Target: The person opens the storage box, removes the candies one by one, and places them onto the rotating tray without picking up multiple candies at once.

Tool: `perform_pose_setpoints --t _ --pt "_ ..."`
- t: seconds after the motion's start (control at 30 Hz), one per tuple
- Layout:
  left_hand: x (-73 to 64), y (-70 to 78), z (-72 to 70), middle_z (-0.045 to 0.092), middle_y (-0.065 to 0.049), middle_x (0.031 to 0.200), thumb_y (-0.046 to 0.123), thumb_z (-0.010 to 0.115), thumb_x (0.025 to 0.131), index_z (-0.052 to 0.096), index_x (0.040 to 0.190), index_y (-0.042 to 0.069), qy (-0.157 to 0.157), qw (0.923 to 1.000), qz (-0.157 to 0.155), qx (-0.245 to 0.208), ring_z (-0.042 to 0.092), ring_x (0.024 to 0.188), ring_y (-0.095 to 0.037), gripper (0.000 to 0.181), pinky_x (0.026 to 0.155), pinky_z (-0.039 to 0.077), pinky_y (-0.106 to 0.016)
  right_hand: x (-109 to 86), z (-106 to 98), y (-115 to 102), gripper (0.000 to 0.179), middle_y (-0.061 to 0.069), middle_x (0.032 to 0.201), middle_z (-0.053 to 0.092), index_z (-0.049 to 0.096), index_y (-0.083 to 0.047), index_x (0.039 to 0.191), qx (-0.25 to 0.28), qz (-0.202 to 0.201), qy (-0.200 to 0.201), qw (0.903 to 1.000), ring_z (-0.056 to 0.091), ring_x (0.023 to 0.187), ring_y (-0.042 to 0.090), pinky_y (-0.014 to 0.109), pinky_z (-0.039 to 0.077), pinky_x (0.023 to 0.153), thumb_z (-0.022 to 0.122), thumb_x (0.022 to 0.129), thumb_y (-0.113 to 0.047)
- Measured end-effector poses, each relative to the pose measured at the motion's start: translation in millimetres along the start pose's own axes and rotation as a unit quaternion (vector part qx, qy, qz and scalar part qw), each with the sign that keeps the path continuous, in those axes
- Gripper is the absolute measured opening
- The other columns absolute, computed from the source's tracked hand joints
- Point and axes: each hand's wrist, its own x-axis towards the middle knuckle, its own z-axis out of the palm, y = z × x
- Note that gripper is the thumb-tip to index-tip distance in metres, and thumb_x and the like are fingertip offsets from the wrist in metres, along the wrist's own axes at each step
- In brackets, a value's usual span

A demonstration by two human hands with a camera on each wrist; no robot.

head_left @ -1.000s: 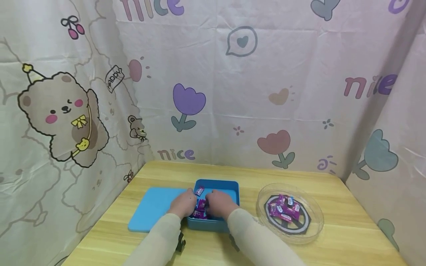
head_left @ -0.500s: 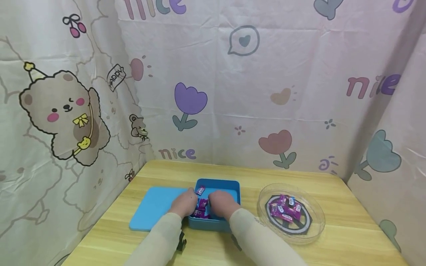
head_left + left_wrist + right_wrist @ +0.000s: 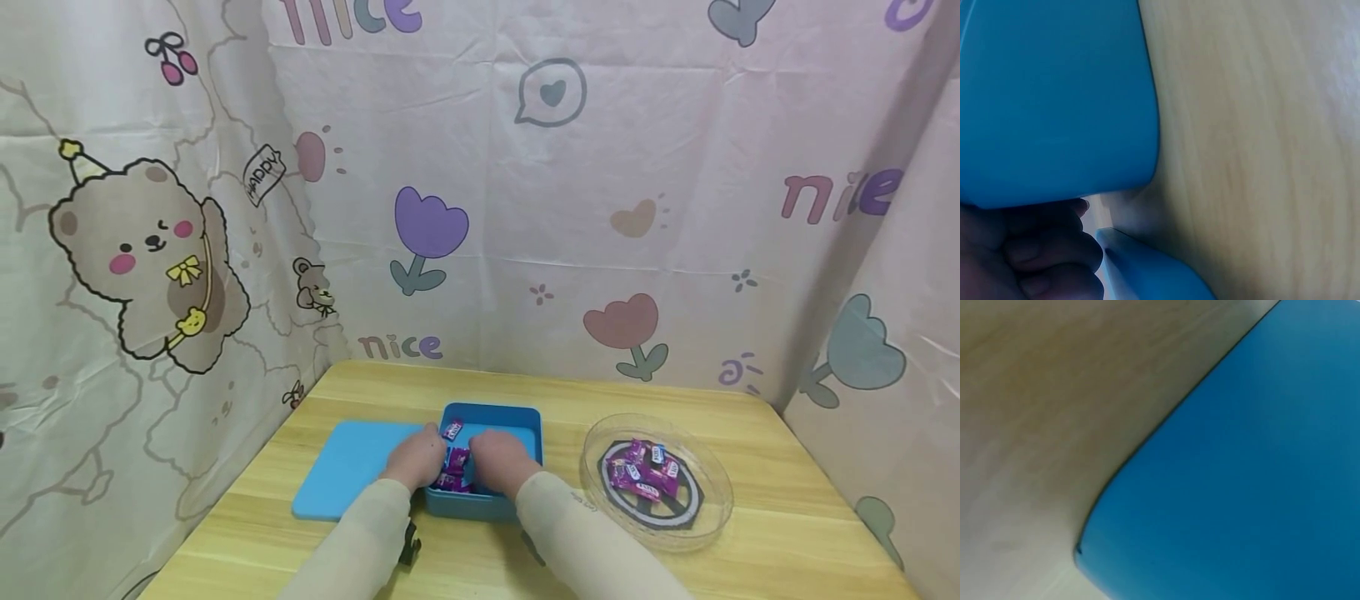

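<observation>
A blue rectangular box (image 3: 483,507) stands uncovered on the table, with several purple-wrapped candies (image 3: 454,482) along its left side. My left hand (image 3: 416,458) holds the box's left wall, thumb up by the rim. In the left wrist view its curled fingers (image 3: 1054,256) lie against the box wall (image 3: 1054,100). My right hand (image 3: 501,458) is down inside the box, right of the candies, fingers bent and tips hidden; I cannot tell whether it pinches anything. Only the box's outer wall (image 3: 1229,481) and the table show in the right wrist view.
A flat light-blue lid (image 3: 345,471) lies left of the box, partly behind the left hand. To the right stands a clear round dish (image 3: 718,504) with several purple candies (image 3: 643,473) over a dark wheel-like pattern. Printed curtains (image 3: 510,317) enclose the wooden table (image 3: 787,500).
My right hand has shifted slightly to the right inside the box, uncovering more of the candies beside it. The left hand keeps its place at the box's left wall.
</observation>
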Motion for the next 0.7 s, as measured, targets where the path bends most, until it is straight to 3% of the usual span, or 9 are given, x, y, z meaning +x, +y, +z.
perform_pose_setpoints --t 0.27,0.47,0.7 --pt "-0.8 0.4 -0.9 0.062 -0.021 0.123 0.020 0.043 0.103 0.044 0.143 -0.008 0.000 0.9999 0.002 -0.011 0.057 0.100 -0.031 0.049 0.099 0.048 -0.056 -1.9 -4.5 4.3 0.032 0.006 0.102 0.072 0.069 -0.012 0.117 0.017 0.001 -0.016 0.9997 0.069 0.097 0.022 0.040 0.057 0.090 0.078 0.091 -0.027" --pt "-2.2 2.0 -1.1 0.056 -0.023 0.137 0.020 0.041 0.102 0.041 0.147 -0.008 -0.003 0.9999 -0.001 -0.016 0.057 0.115 -0.034 0.053 0.106 0.042 -0.058 -5.3 -18.7 11.8 0.026 0.002 0.098 0.070 0.070 -0.013 0.113 0.058 0.000 -0.005 0.9983 0.067 0.094 0.020 0.039 0.058 0.088 0.079 0.090 -0.020" --pt "-4.3 2.7 -1.9 0.052 -0.025 0.144 0.018 0.039 0.103 0.040 0.148 -0.009 0.000 1.0000 0.007 0.006 0.052 0.129 -0.039 0.053 0.108 0.040 -0.059 -12.1 -35.6 27.8 0.023 0.000 0.094 0.066 0.069 -0.012 0.108 0.061 -0.016 0.019 0.9978 0.062 0.086 0.016 0.035 0.058 0.081 0.079 0.088 -0.018"
